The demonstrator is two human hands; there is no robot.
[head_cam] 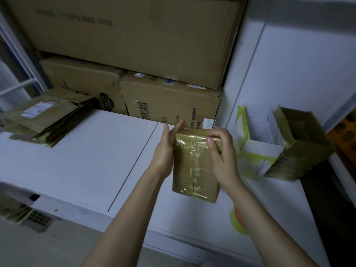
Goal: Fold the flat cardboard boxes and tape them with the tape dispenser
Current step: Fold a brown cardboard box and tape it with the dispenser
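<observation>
A small brown cardboard box, folded up and covered with shiny clear tape, is held upright above the white table. My left hand lies flat against its left side with straight fingers. My right hand grips its top right corner, fingers curled over the top edge. A stack of flat cardboard boxes lies at the table's far left. The tape dispenser, orange with a yellowish roll, lies on the table partly hidden under my right forearm.
Large cardboard cartons are stacked behind the table against the wall. To the right stand an open white box with yellow tape and an open brown box. A calculator-like keypad lies at lower left.
</observation>
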